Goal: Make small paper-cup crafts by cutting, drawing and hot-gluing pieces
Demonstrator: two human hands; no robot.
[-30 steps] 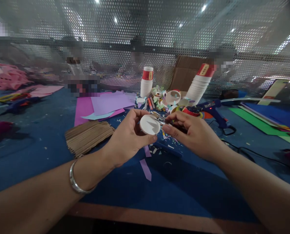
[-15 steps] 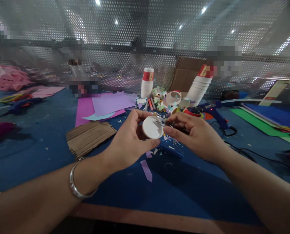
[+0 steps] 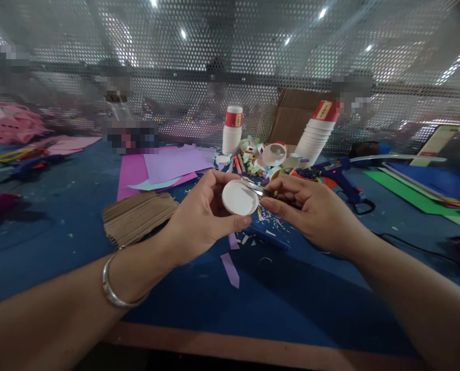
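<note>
My left hand (image 3: 201, 216) is closed around a shallow white paper cup base (image 3: 239, 198), its round face tilted toward me. Fingers grip its far left side while the thumb lies under the lower rim. In my right hand (image 3: 305, 208) is a pair of scissors (image 3: 255, 189), with the silver blades at the cup base's upper right rim. The scissors' handles are mostly hidden by my fingers. Below the hands lie a purple paper strip (image 3: 230, 270) and many small paper scraps (image 3: 270, 221) on the blue table.
Corrugated cardboard (image 3: 137, 216) and purple paper sheets (image 3: 178, 165) lie left. Behind are two stacks of paper cups, one upright (image 3: 232, 136), one leaning (image 3: 315, 136), and a cut cup ring (image 3: 274, 154). To the right are a blue glue gun (image 3: 344, 178) and green paper (image 3: 411, 193).
The scissor blades have shifted from across the cup base's face to its upper right rim. Both hands and the cup base have moved slightly left and up.
</note>
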